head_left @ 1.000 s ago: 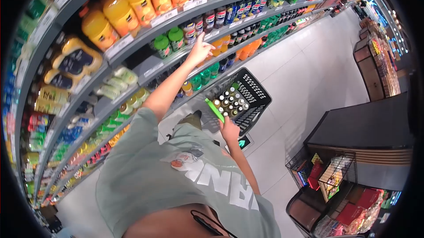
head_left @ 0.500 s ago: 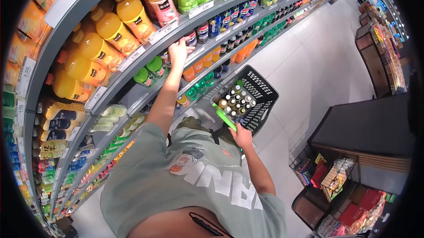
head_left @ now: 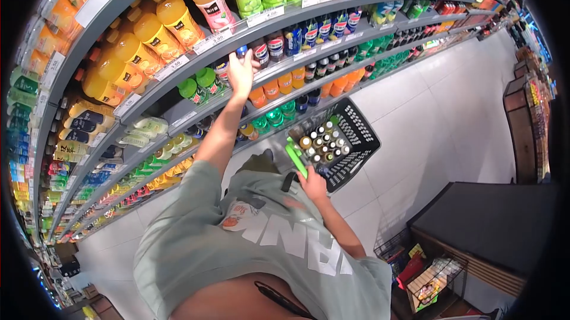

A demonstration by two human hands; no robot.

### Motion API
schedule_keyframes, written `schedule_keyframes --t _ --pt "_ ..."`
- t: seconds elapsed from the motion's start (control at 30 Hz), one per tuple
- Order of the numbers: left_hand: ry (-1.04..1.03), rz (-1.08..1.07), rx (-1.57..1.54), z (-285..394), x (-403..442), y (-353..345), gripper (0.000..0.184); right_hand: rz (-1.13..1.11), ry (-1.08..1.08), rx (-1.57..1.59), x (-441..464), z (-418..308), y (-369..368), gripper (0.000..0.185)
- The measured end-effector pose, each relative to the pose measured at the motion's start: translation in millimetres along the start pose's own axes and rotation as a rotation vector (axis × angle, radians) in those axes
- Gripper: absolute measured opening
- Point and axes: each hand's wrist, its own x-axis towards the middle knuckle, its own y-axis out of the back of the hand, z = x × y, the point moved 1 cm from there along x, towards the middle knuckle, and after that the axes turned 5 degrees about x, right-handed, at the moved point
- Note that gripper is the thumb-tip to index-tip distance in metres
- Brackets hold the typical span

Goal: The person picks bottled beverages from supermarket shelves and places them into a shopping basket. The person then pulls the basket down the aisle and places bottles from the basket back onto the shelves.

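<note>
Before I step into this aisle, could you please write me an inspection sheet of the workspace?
Surface: shelf, lined with bottled drinks.
Job's things: basket holding capped bottles; blue-capped bottle.
Clutter: packages in a wire basket.
Left hand: at the blue-capped bottle, grip unclear.
Right hand: closed around the green handle.
Cables: dark cord in the bottom foreground; cable or strap, cannot tell.
Surroundings: pale tiled floor, dark counter.

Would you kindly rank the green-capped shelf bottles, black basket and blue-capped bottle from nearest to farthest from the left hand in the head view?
1. Blue-capped bottle, at the left hand.
2. Green-capped shelf bottles, just left of it.
3. Black basket, lower right.
</note>
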Motion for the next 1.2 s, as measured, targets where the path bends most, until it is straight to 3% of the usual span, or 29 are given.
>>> schedule_keyframes --t 0.27,0.33,0.4,0.5,0.53,0.6,0.63,0.67,0.73,0.8,0.9,0.93,1.0,1.07,1.13,1.17,1.2 --pt "-0.087 0.038 0.020 3 -41 7 0.041 -0.194 -0.048 0.084 10 10 1 0.042" --pt "-0.204 0.033 0.184 17 -56 16 0.043 -0.307 -0.145 0.116 13 4 13 0.043" --pt "-0.155 0.006 0.216 34 -75 29 0.043 -0.235 0.150 0.099 14 14 21 0.048" --pt "-0.513 -0.017 0.446 85 -98 48 0.034 -0.144 0.231 0.212 35 -7 88 0.040" --pt "-0.440 -0.166 0.471 104 -105 55 0.031 -0.091 0.220 0.313 44 -9 106 0.033" --pt "-0.482 -0.345 0.157 101 -102 53 0.025 -0.024 0.232 0.546 61 -36 155 0.027" --pt "-0.397 -0.457 -0.022 101 -107 48 0.024 0.004 0.293 0.623 72 -42 171 0.031" --pt "-0.398 -0.476 -0.035 108 -114 42 0.024 -0.086 0.316 0.751 78 -59 191 0.036" --pt "0.136 -0.771 -0.550 125 -135 29 0.028 -0.307 0.406 1.048 91 -80 208 0.057" --pt "0.155 -0.830 -0.570 136 -146 12 0.032 -0.504 0.364 1.279 82 -110 216 0.065" --pt "0.241 -0.816 -0.569 128 -158 -20 0.032 -0.647 0.201 1.490 79 -99 189 0.074" --pt "0.288 -0.808 -0.601 117 -161 -29 0.033 -0.524 0.150 1.597 75 -102 179 0.072" --pt "0.035 -0.895 -0.695 88 -176 -41 0.049 -0.169 0.140 1.741 65 -105 170 0.069" --pt "0.137 -1.272 -0.638 51 -191 -39 0.066 0.090 0.113 1.794 62 -92 160 0.065" --pt "0.224 -1.356 -0.640 25 -190 -41 0.078 0.266 0.050 1.611 58 -87 156 0.062" --pt "0.273 -1.392 -0.593 10 -188 -42 0.073 0.354 -0.034 1.362 54 -73 147 0.060" --pt "0.193 -1.457 -0.541 10 -181 -40 0.057 0.401 -0.034 1.086 48 -64 146 0.064"
